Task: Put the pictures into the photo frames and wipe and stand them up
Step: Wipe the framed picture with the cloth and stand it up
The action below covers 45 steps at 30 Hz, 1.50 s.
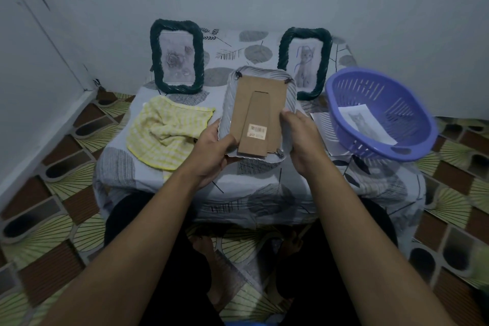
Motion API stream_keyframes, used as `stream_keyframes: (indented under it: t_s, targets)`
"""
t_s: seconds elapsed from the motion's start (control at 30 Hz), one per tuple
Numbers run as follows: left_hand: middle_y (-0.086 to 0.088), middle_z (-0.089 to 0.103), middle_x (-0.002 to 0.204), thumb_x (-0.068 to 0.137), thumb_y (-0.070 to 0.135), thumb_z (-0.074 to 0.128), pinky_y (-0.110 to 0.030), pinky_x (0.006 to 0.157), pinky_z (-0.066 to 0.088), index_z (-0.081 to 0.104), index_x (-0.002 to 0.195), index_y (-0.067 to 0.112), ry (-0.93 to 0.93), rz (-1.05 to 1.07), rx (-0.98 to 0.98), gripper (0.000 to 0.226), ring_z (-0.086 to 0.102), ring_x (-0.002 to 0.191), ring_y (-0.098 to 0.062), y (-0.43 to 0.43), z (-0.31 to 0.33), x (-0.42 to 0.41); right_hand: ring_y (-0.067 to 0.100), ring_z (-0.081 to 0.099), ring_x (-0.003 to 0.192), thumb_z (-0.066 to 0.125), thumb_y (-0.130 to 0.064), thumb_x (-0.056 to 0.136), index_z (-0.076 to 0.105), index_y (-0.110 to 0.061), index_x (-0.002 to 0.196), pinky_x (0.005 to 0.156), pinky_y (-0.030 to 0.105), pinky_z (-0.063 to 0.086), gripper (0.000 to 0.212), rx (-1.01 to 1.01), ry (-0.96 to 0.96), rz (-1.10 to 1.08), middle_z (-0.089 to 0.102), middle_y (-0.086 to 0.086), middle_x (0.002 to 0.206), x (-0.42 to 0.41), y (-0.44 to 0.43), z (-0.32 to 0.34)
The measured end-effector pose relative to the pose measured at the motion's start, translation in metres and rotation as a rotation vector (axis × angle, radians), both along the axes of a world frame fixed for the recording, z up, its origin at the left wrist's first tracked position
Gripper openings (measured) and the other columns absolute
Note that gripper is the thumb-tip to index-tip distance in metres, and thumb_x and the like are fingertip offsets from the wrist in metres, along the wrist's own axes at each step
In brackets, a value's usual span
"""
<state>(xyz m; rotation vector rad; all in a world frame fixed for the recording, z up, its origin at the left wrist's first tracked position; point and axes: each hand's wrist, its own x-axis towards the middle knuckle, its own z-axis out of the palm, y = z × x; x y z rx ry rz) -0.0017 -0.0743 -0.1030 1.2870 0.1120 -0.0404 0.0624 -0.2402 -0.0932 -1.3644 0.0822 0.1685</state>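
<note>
I hold a white ribbed photo frame (258, 111) back side up above the small table, its brown cardboard backing and fold-out stand facing me. My left hand (211, 151) grips its lower left edge, thumb on the backing. My right hand (301, 137) grips its right edge, fingers curled round the rim. Two dark green twisted frames stand at the back: the left frame (176, 57) shows a rose picture, the right frame (304, 62) a cat drawing. A yellow checked cloth (166, 131) lies crumpled on the left. A purple basket (381, 111) on the right holds a cat picture (366, 123).
The table (264, 188) is covered with a leaf-patterned cloth and stands against a pale wall. More paper sheets (321, 122) lie under the basket's left side. Patterned floor surrounds the table; my legs are below its front edge.
</note>
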Motion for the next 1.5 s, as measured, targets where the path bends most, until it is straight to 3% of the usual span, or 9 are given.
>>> stream_keyframes:
  t_s: [0.23, 0.43, 0.57, 0.73, 0.93, 1.23, 1.3, 1.4, 1.5]
  targets:
    - [-0.012, 0.065, 0.092, 0.083, 0.004, 0.047, -0.044, 0.078, 0.053, 0.062, 0.106, 0.006, 0.036, 0.077, -0.012, 0.028, 0.058, 0.088, -0.028, 0.003, -0.003, 0.006, 0.018, 0.073, 0.086, 0.055, 0.0, 0.098, 0.064, -0.006, 0.114, 0.075, 0.031, 0.06, 0.019, 0.168, -0.009, 0.033, 0.075, 0.006, 0.097, -0.001, -0.004, -0.003]
    - [-0.001, 0.04, 0.131, 0.078, 0.036, 0.059, -0.034, 0.108, 0.038, 0.055, 0.13, 0.022, -0.1, 0.451, 0.752, 0.054, 0.046, 0.123, -0.019, -0.001, -0.003, 0.011, 0.025, 0.071, 0.095, 0.058, 0.003, 0.095, 0.062, -0.006, 0.115, 0.085, 0.038, 0.06, 0.021, 0.154, -0.036, 0.034, 0.072, 0.012, 0.106, -0.003, -0.002, -0.006]
    - [-0.004, 0.049, 0.121, 0.08, 0.041, 0.073, -0.04, 0.1, 0.047, 0.057, 0.124, 0.017, -0.192, 0.294, 0.929, 0.052, 0.052, 0.114, -0.02, -0.01, 0.001, 0.013, 0.02, 0.072, 0.087, 0.058, 0.004, 0.095, 0.06, -0.001, 0.121, 0.075, 0.032, 0.061, 0.026, 0.156, -0.037, 0.019, 0.073, 0.011, 0.102, -0.004, 0.002, -0.007]
    - [-0.002, 0.047, 0.114, 0.072, 0.047, 0.083, -0.024, 0.082, 0.038, 0.049, 0.128, 0.012, -0.151, 0.27, 1.046, 0.074, 0.047, 0.101, -0.014, -0.019, 0.008, 0.02, 0.025, 0.071, 0.09, 0.058, 0.004, 0.095, 0.061, -0.003, 0.118, 0.08, 0.039, 0.061, 0.024, 0.137, -0.04, 0.012, 0.073, 0.012, 0.101, -0.004, 0.007, -0.008]
    - [-0.008, 0.057, 0.116, 0.072, 0.049, 0.075, -0.035, 0.085, 0.049, 0.054, 0.129, 0.012, -0.071, 0.184, 1.228, 0.071, 0.056, 0.107, -0.025, -0.013, 0.023, 0.032, 0.018, 0.071, 0.09, 0.059, 0.001, 0.096, 0.061, -0.009, 0.118, 0.077, 0.03, 0.06, 0.025, -0.006, -0.126, -0.032, 0.073, 0.013, 0.105, -0.004, 0.005, -0.011]
    - [-0.002, 0.063, 0.1, 0.081, 0.038, 0.069, -0.03, 0.074, 0.043, 0.06, 0.101, 0.018, -0.01, 0.046, 1.259, 0.029, 0.059, 0.095, -0.023, -0.005, 0.064, 0.034, 0.003, 0.067, 0.087, 0.064, -0.007, 0.095, 0.066, -0.007, 0.121, 0.079, 0.025, 0.058, 0.026, -0.171, -0.281, -0.086, 0.072, -0.001, 0.1, -0.003, 0.0, -0.014]
    - [-0.001, 0.066, 0.099, 0.081, 0.038, 0.069, -0.032, 0.079, 0.05, 0.064, 0.102, 0.016, 0.007, 0.047, 1.209, 0.03, 0.061, 0.094, -0.022, -0.002, 0.067, 0.033, 0.005, 0.067, 0.083, 0.062, -0.018, 0.096, 0.069, -0.012, 0.109, 0.076, 0.023, 0.056, 0.016, -0.101, -0.282, -0.043, 0.071, -0.003, 0.094, -0.006, 0.0, -0.01]
    - [-0.001, 0.068, 0.089, 0.081, 0.034, 0.071, -0.03, 0.071, 0.05, 0.069, 0.094, 0.017, 0.033, 0.03, 1.03, 0.022, 0.063, 0.08, -0.016, 0.005, 0.067, 0.032, 0.014, 0.059, 0.074, 0.044, -0.042, 0.097, 0.069, -0.017, 0.097, 0.064, 0.026, 0.047, 0.035, 0.174, -0.108, -0.034, 0.066, 0.001, 0.086, -0.004, -0.001, -0.007]
    - [-0.002, 0.062, 0.072, 0.085, 0.024, 0.069, -0.021, 0.054, 0.043, 0.07, 0.094, 0.009, 0.046, -0.005, 0.838, 0.017, 0.053, 0.059, -0.012, 0.009, 0.068, 0.031, 0.028, 0.061, 0.086, 0.036, -0.042, 0.101, 0.065, -0.008, 0.107, 0.078, 0.038, 0.051, 0.045, 0.262, 0.083, 0.009, 0.065, 0.013, 0.097, 0.003, 0.002, -0.01]
